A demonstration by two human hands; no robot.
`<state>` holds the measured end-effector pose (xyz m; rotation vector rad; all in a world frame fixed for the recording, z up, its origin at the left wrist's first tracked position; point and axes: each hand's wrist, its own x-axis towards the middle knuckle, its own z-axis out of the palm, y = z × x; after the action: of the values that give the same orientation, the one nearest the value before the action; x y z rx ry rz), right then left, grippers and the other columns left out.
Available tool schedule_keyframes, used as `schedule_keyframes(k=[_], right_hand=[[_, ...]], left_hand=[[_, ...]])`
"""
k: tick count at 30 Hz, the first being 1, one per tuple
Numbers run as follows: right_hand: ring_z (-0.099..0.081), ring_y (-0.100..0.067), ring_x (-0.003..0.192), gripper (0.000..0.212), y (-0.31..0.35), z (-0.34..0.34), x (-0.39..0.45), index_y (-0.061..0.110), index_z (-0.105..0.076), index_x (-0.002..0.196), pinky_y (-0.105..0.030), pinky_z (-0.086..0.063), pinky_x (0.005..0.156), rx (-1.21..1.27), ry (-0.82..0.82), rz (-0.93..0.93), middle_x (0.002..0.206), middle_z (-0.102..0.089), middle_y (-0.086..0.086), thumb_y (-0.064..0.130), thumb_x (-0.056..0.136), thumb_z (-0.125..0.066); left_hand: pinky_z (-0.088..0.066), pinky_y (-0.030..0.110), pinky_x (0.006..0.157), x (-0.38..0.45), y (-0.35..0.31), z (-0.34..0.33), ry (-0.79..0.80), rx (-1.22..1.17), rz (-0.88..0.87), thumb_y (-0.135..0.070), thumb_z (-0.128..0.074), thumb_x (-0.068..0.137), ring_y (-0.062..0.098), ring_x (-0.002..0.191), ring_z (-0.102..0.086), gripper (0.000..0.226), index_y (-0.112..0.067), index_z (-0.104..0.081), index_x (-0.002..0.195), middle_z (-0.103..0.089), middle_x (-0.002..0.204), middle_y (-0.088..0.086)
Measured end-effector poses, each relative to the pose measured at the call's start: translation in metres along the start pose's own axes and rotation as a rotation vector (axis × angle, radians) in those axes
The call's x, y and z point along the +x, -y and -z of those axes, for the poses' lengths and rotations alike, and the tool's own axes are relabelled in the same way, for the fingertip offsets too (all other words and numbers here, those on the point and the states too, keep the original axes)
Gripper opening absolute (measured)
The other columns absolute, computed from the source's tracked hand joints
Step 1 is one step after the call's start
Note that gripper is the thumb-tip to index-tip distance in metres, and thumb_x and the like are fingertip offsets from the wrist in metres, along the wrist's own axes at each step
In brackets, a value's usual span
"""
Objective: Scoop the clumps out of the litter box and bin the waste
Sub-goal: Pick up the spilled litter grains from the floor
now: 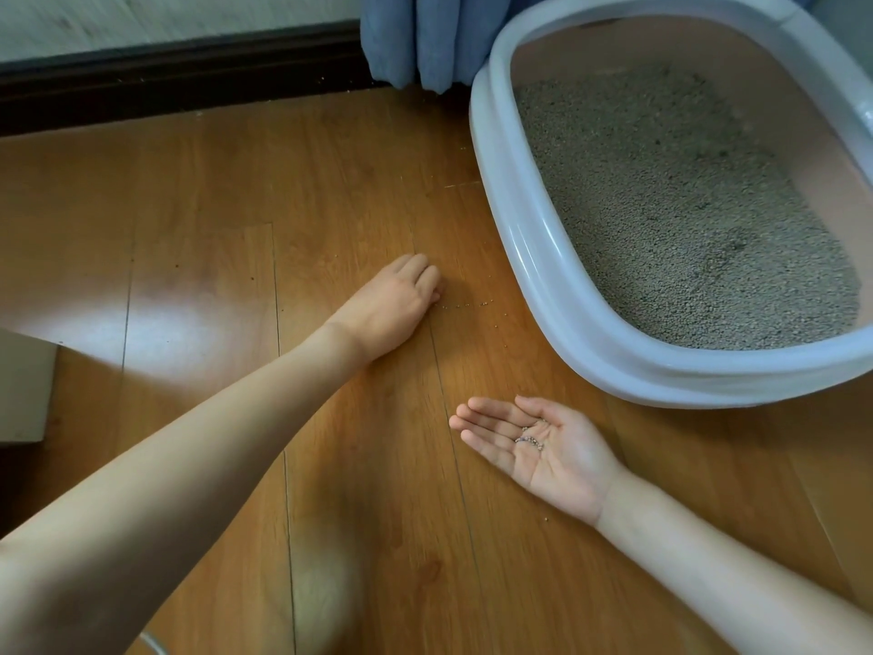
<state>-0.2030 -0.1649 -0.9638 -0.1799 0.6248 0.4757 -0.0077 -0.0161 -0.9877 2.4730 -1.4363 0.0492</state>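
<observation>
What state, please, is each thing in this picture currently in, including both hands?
Pale grey oval plastic litter box: uncovered, holding grey litter.
Loose litter granules: scattered on the brown wooden floor.
Left hand: knuckles up, fingers curled down at the granules.
Right hand: palm up, flat, cradling a few granules.
Blue curtain: hanging to the floor.

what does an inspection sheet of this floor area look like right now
surface: wooden floor, glare patch at left
job's things: litter box holding grey litter; no scoop or bin seen
clutter: stray litter grains on the floor beside the box
grippers: left hand knuckles up at the grains, fingers curled; right hand palm up, cupping a few grains
cables: nothing seen
surroundings: blue curtain, dark baseboard
</observation>
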Motion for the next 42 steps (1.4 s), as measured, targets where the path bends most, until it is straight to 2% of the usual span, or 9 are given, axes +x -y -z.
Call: schedule_keyframes(k=[4, 8, 14, 22, 27, 30, 37, 39, 42], right_hand=[[-0.057, -0.048, 0.113, 0.057, 0.000, 0.001, -0.001, -0.022, -0.060, 0.108, -0.050, -0.054, 0.088, -0.009, -0.004, 0.001, 0.120, -0.057, -0.037, -0.003, 0.057, -0.080], [-0.056, -0.048, 0.115, 0.059, 0.000, 0.002, -0.002, -0.022, -0.060, 0.108, -0.050, -0.053, 0.090, -0.021, -0.004, 0.001, 0.121, -0.057, -0.036, -0.003, 0.056, -0.080], [-0.058, -0.047, 0.113, 0.060, 0.000, 0.001, -0.001, -0.022, -0.061, 0.107, -0.050, -0.051, 0.092, -0.053, -0.006, 0.001, 0.119, -0.058, -0.037, -0.002, 0.054, -0.081], [-0.057, -0.047, 0.114, 0.060, 0.000, 0.002, -0.001, -0.021, -0.061, 0.107, -0.050, -0.051, 0.093, -0.075, 0.001, -0.004, 0.119, -0.058, -0.036, -0.001, 0.054, -0.081], [-0.061, -0.045, 0.109, 0.038, -0.002, -0.001, -0.002, -0.020, -0.065, 0.101, -0.048, -0.051, 0.093, -0.108, -0.049, 0.006, 0.114, -0.061, -0.035, 0.007, 0.074, -0.061], [-0.062, -0.044, 0.107, 0.042, -0.002, -0.001, -0.002, -0.018, -0.067, 0.097, -0.047, -0.050, 0.093, -0.111, -0.098, 0.012, 0.113, -0.062, -0.034, 0.013, 0.087, -0.041], [-0.062, -0.044, 0.107, 0.042, -0.003, -0.003, -0.003, -0.018, -0.067, 0.097, -0.047, -0.050, 0.093, -0.114, -0.122, 0.009, 0.112, -0.062, -0.033, 0.013, 0.088, -0.040], [-0.062, -0.044, 0.107, 0.042, -0.003, -0.003, -0.003, -0.018, -0.067, 0.097, -0.047, -0.051, 0.092, -0.111, -0.126, 0.009, 0.113, -0.062, -0.033, 0.013, 0.088, -0.040], [-0.063, -0.044, 0.107, 0.042, -0.003, -0.003, -0.003, -0.018, -0.066, 0.098, -0.047, -0.051, 0.092, -0.101, -0.146, 0.020, 0.113, -0.062, -0.033, 0.013, 0.088, -0.040]], left_hand=[[-0.044, 0.037, 0.073, -0.001, -0.003, -0.001, 0.034, -0.025, 0.047, -0.011, -0.041, 0.100, 0.028, 0.082, -0.049, 0.017, -0.002, -0.053, 0.094, -0.052, 0.091, 0.015], [-0.048, 0.036, 0.065, -0.006, -0.001, 0.002, 0.016, -0.039, 0.006, -0.005, -0.053, 0.094, 0.027, 0.076, -0.053, 0.008, -0.003, -0.058, 0.088, -0.054, 0.085, 0.012], [-0.048, 0.036, 0.061, -0.010, -0.006, 0.001, -0.014, -0.053, -0.027, -0.009, -0.051, 0.093, 0.026, 0.069, -0.053, 0.013, -0.003, -0.058, 0.084, -0.054, 0.080, 0.011], [-0.050, 0.042, 0.073, -0.004, -0.023, -0.008, -0.009, -0.123, 0.107, -0.010, -0.051, 0.096, 0.030, 0.080, -0.056, 0.014, 0.000, -0.060, 0.093, -0.057, 0.088, 0.014], [-0.050, 0.042, 0.075, -0.002, -0.024, -0.010, 0.007, -0.161, 0.155, -0.009, -0.052, 0.095, 0.029, 0.082, -0.056, 0.013, 0.000, -0.061, 0.095, -0.059, 0.090, 0.013], [-0.050, 0.041, 0.072, -0.003, -0.026, -0.009, -0.020, -0.182, 0.171, -0.006, -0.055, 0.093, 0.028, 0.081, -0.057, 0.011, 0.001, -0.062, 0.096, -0.059, 0.090, 0.013], [-0.049, 0.040, 0.057, 0.000, -0.031, -0.008, -0.049, -0.075, 0.117, -0.006, -0.055, 0.092, 0.029, 0.072, -0.055, 0.010, -0.001, -0.063, 0.088, -0.057, 0.080, 0.012], [-0.039, 0.031, 0.047, 0.002, -0.033, -0.007, -0.047, -0.006, 0.107, -0.006, -0.057, 0.090, 0.028, 0.068, -0.053, 0.008, -0.002, -0.059, 0.083, -0.054, 0.076, 0.011], [-0.030, 0.029, 0.047, 0.005, -0.035, -0.011, 0.000, 0.072, 0.092, -0.002, -0.059, 0.088, 0.028, 0.065, -0.051, 0.006, -0.003, -0.054, 0.086, -0.053, 0.078, 0.013]])
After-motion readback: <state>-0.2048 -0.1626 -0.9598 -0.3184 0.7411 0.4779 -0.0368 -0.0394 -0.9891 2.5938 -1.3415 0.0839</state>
